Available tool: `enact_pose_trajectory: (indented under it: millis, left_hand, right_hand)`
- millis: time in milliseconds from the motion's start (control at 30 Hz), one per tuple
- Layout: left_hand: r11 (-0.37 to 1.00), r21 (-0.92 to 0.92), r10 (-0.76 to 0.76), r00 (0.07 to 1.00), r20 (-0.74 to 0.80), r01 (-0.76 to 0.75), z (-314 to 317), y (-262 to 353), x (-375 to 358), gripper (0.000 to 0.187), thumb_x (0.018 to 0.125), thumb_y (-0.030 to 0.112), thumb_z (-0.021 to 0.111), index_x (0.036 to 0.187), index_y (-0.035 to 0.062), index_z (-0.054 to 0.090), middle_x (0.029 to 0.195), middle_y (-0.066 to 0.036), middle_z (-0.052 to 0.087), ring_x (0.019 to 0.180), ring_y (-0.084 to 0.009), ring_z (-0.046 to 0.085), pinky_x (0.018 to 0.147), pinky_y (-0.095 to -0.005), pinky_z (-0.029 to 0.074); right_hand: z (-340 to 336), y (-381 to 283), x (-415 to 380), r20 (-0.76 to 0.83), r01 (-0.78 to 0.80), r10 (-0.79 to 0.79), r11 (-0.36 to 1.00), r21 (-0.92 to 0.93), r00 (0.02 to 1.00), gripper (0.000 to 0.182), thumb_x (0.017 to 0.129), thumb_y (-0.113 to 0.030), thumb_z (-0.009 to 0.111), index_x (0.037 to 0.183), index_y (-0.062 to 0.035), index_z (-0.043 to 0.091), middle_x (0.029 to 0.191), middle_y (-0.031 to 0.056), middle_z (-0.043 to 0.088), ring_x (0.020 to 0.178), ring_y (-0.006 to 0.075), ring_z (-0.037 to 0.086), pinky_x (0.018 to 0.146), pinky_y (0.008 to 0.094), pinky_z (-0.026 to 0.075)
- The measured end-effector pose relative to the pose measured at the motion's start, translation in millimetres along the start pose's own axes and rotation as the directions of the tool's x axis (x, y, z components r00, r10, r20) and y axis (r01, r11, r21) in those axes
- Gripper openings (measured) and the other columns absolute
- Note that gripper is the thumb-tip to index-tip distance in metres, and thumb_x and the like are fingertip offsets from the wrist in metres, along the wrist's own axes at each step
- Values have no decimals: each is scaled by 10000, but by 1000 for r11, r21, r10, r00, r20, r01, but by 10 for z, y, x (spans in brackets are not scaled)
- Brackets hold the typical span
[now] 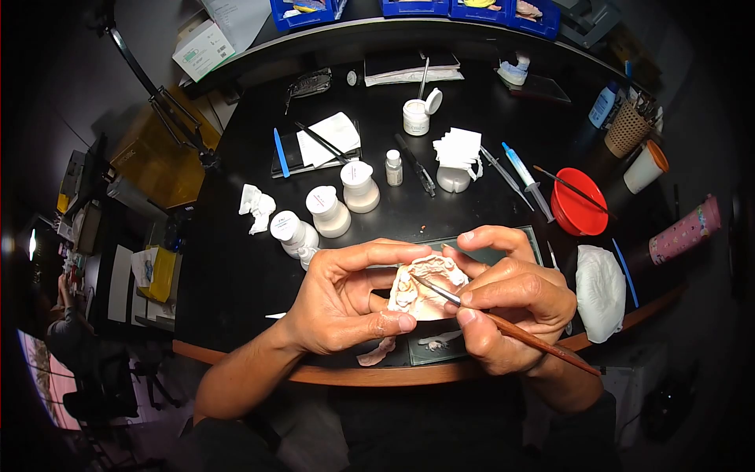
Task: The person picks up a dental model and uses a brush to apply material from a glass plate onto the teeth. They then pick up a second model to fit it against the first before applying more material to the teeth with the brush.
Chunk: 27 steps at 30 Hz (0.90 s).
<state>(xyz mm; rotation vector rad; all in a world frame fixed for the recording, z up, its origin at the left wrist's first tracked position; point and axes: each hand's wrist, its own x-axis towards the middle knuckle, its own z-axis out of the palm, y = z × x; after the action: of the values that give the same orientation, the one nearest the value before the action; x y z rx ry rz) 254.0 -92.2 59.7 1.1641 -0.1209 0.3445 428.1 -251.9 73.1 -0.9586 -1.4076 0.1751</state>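
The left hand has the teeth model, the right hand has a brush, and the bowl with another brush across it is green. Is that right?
Not quite: the bowl is red, as the head view shows. The left hand does have the teeth model, the right hand a paintbrush, and another brush lies across the bowl.

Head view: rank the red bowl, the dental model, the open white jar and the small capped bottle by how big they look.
Largest: red bowl and dental model, too alike to rank; the model looks nearer.
Then: open white jar.
Smallest: small capped bottle.
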Motion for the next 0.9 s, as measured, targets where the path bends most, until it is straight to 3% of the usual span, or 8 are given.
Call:
enact_pose_trajectory:
  millis: [200, 300, 900]
  left_hand:
    - [1000, 3, -4, 1000, 3, 4, 2, 9, -2, 607, 886, -163, 704, 1447, -134, 475, 1491, -239, 477, 1351, -345, 566, 986, -336, 638]
    - [1000, 4, -1, 1000, 0, 1, 3, 8, -3, 605, 887, -160, 706, 1446, -134, 477, 1495, -239, 474, 1351, -340, 565, 984, -334, 638]
    - [1000, 15, 18, 1000, 10, -18, 2, 10, 7, 600, 876, -183, 697, 1435, -139, 483, 1498, -242, 466, 1365, -339, 549, 1035, -372, 616]
  right_hand:
    - [-4, 2, 5, 5, 1, -1, 1000, -19, 1000, 155, 782, 59, 664, 927, 15, 691, 828, 140, 735, 1224, 365, 614, 1000, 526, 601]
    - [44, 4, 25, -76, 14, -15, 1000, -14, 997, 191, 691, 69, 726, 873, 12, 726, 782, 117, 741, 1101, 361, 688, 933, 448, 635]
    - [34, -28, 28, -53, 42, -46, 996, -74, 998, 191, 698, 21, 755, 885, -4, 731, 771, 93, 744, 1043, 363, 702, 908, 430, 629]
